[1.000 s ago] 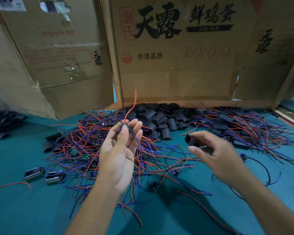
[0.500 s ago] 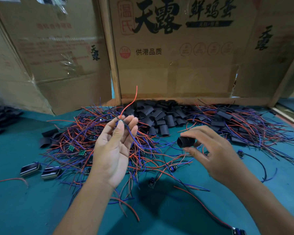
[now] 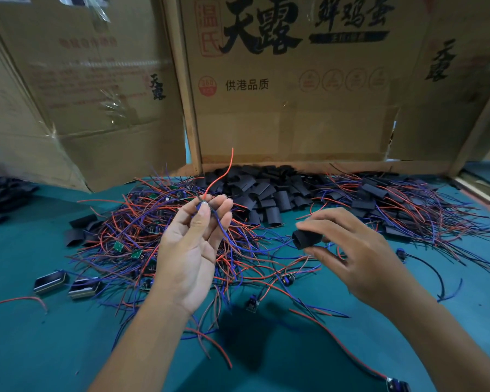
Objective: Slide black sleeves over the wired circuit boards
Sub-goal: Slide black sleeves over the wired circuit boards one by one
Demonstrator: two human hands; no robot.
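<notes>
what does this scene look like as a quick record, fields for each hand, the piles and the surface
left hand: left hand raised palm up, pinches red and blue wires at its fingertips
right hand: right hand holds a short black sleeve, open end toward the left hand
sleeve status: not yet on the wires
piles: tangled red and blue wired boards; loose black sleeves
surface: teal table mat

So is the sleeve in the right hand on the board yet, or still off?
Still off. The right hand pinches the black sleeve apart from the left hand, which holds the wired piece.
</notes>
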